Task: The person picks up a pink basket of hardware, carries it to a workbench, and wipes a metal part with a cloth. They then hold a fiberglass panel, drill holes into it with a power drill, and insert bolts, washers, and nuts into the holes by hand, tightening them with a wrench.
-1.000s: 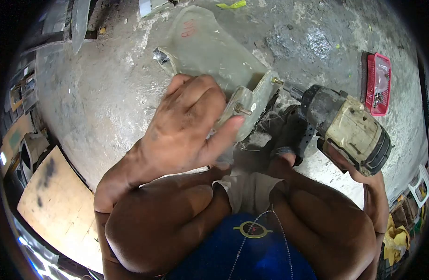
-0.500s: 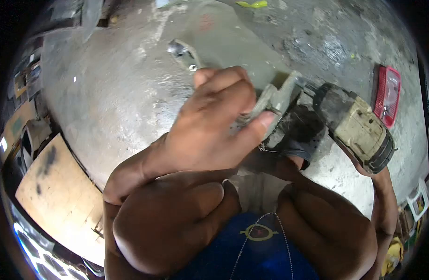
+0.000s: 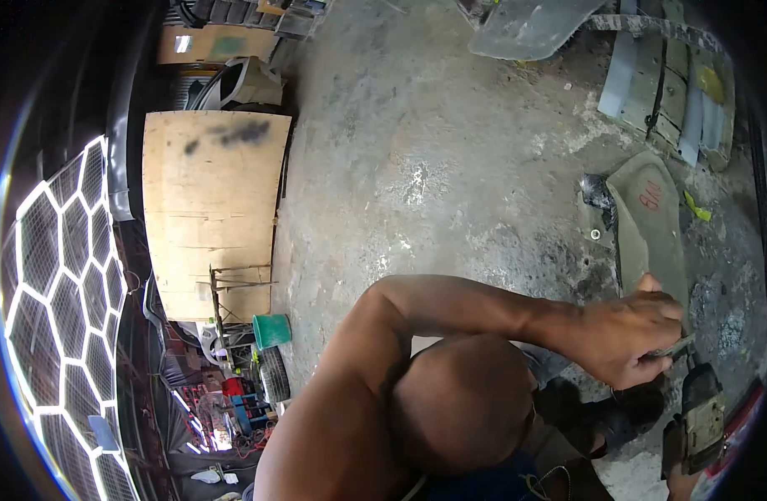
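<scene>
My left hand (image 3: 625,342) is closed around the near end of a long grey-green plastic panel (image 3: 646,200), its thumb and fingers at the edge. The panel has red writing on its far part and lies along the floor on the right side of the view. My right hand (image 3: 682,486), partly out of sight at the lower right, grips a worn cordless drill (image 3: 702,422). The drill's front end points toward the panel edge by my left fingers; its tip is hard to see.
A small plate with a washer-like ring (image 3: 595,235) lies beside the panel. More panels (image 3: 667,92) are stacked at the upper right. On the left are a large plywood sheet (image 3: 212,192), a green bucket (image 3: 271,331) and a tire (image 3: 275,374).
My view has swung to the left, so the hands, panel and drill now appear at the right edge. Both hands keep their holds.
</scene>
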`<action>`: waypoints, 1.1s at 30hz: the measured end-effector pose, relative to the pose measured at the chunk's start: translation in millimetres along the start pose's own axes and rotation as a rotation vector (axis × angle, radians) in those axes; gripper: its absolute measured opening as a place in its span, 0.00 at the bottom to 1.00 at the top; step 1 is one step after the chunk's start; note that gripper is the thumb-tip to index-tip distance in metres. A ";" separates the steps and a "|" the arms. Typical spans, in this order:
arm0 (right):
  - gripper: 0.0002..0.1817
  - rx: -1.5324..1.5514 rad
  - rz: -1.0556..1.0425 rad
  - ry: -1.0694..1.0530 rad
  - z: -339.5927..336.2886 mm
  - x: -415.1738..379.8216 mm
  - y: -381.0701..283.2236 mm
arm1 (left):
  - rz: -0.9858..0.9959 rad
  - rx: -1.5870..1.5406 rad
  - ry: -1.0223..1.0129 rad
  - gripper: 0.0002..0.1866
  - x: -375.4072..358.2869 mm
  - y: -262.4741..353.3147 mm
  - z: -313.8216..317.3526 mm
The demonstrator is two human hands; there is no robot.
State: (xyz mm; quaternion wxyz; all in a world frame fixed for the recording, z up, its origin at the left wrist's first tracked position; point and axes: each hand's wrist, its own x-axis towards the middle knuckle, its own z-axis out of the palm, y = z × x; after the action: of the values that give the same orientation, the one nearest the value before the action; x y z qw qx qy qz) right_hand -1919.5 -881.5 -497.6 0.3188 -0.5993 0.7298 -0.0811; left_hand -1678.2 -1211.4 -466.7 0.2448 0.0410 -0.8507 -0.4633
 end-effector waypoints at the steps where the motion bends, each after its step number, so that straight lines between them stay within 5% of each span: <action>1: 0.16 -0.006 -0.006 -0.005 2.7 -3.6 2.0 | -0.011 0.017 -0.012 0.11 0.4 0.9 -2.6; 4: 0.16 -0.012 -0.033 0.013 15.4 -18.9 16.7 | -0.010 0.055 0.037 0.12 -1.3 5.5 -2.4; 10: 0.15 -0.178 -0.214 0.143 -4.8 14.5 -27.9 | -0.150 0.082 -0.298 0.11 8.3 7.9 -16.0; 15: 0.21 -0.068 -0.083 -0.016 16.4 -15.2 -12.5 | -0.107 0.138 -0.287 0.11 11.8 8.6 -12.2; 17: 0.21 0.237 0.287 -0.086 27.6 -44.8 -1.3 | -0.113 0.142 -0.301 0.12 13.5 9.5 -13.3; 18: 0.21 0.232 0.289 -0.093 22.0 -46.6 -3.3 | -0.115 0.156 -0.317 0.12 14.5 10.0 -14.3; 20: 0.21 -0.253 -0.107 0.056 8.8 -46.7 -8.3 | -0.124 0.141 -0.329 0.12 15.5 9.7 -16.6; 22: 0.23 -0.311 -0.174 0.098 -0.7 -45.3 -20.1 | -0.134 0.131 -0.350 0.13 15.6 9.6 -16.5; 25: 0.18 -0.097 -0.002 0.174 -5.0 -44.2 -37.2 | -0.104 0.139 -0.378 0.16 16.5 7.4 -14.8; 28: 0.18 0.555 0.730 -0.064 -157.3 36.2 -234.6 | -0.110 0.125 -0.411 0.19 17.5 7.0 -14.9; 33: 0.17 0.283 0.358 -0.001 -116.5 28.9 -185.8 | -0.135 0.117 -0.410 0.21 15.9 7.7 -15.9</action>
State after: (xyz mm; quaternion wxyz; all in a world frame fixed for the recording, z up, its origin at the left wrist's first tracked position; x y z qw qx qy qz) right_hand -1834.4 -988.9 -323.9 0.4093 -0.4097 0.8056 -0.1248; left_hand -1683.7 -1223.9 -447.3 0.0323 0.0168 -0.9035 -0.4269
